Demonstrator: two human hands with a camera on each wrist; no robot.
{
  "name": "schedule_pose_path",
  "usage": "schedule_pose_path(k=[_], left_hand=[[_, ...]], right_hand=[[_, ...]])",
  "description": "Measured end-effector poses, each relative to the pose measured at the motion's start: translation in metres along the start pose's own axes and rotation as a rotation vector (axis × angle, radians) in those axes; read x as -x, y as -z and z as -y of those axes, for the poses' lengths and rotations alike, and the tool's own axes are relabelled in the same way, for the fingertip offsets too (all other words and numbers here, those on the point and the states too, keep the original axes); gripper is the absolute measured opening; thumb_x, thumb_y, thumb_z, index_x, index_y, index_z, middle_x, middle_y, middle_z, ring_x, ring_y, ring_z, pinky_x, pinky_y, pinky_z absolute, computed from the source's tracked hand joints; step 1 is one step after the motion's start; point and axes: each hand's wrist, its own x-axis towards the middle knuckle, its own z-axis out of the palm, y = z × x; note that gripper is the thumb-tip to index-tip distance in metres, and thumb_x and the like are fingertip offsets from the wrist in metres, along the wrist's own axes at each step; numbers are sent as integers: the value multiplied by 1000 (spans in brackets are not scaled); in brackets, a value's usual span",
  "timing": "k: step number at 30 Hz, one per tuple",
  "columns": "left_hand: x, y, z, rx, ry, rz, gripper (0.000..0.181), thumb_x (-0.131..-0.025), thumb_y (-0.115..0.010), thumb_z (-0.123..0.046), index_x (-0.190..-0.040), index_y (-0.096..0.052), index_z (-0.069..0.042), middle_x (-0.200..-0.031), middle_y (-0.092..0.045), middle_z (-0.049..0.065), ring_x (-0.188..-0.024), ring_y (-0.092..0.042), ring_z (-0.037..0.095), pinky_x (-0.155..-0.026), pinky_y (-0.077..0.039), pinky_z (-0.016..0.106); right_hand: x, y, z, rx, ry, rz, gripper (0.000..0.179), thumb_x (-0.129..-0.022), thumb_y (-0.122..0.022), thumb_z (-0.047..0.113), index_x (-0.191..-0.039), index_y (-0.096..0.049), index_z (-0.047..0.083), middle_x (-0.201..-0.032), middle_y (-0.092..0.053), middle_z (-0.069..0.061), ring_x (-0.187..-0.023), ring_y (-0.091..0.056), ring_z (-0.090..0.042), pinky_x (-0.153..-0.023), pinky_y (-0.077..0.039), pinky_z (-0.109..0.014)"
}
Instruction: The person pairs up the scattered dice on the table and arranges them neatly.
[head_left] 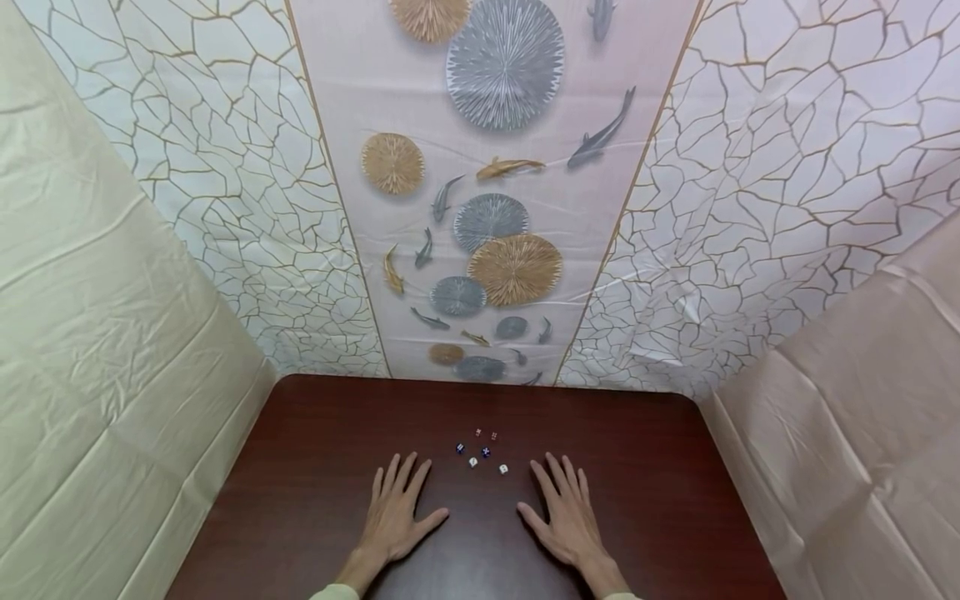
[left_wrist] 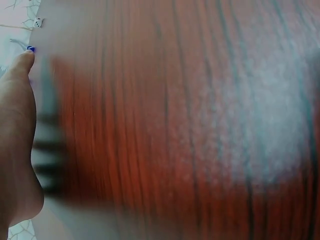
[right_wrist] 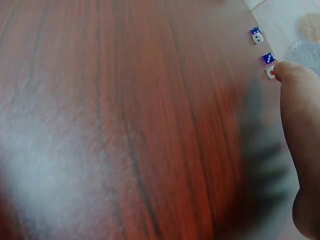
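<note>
Several small dice lie between and beyond my two hands. Two are white, a left one (head_left: 473, 462) and a right one (head_left: 503, 469); two are blue, a left one (head_left: 460, 448) and a right one (head_left: 486, 452). Farthest back are two reddish dice, one (head_left: 477, 432) left of the other (head_left: 493, 436). My left hand (head_left: 393, 510), palm down with fingers straight and thumb spread, is left of the dice and holds nothing. On the right, my right hand (head_left: 566, 515) mirrors it, nearest the right white die. Whether either palm touches the table cannot be told.
The dark red-brown wooden table (head_left: 300, 467) has rounded far corners. A patterned cloth (head_left: 517, 333) with fish and round motifs hangs behind it. Plain cloth walls stand on the left (head_left: 112, 375) and right (head_left: 840, 450).
</note>
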Motion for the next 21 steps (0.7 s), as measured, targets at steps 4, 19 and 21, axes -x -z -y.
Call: schedule_pose_path(k=[4,19,21], left_hand=[[1,-1,-3,-2,-6,-5,92,-98,-75,-71,-171,-50,-21,-181,-42,16,-173,-28,48,-136,-17,75],[-1,-5,-16,-3,-52,-46,87,-99,-78,-65,-168,-54,-19,-177,-49,16,-169,-36,49,-134,-24,75],[-2,-6,-17,-17,-64,-60,86,-98,-79,-64,-167,-55,-18,-175,-51,16,-168,-38,50,-133,-27,75]], right_hand=[[-4,0,3,-32,2,2,76,-101,-81,50,-164,-58,16,-173,-51,-21,-164,-42,-54,-130,-30,-76],[-16,-5,9,-123,88,-49,69,-97,-88,37,-155,-65,8,-163,-60,-24,-156,-51,-55,-127,-38,-76],[-18,-6,9,-133,87,-43,68,-97,-88,37,-155,-65,8,-163,-60,-25,-156,-51,-55,-127,-38,-75]])
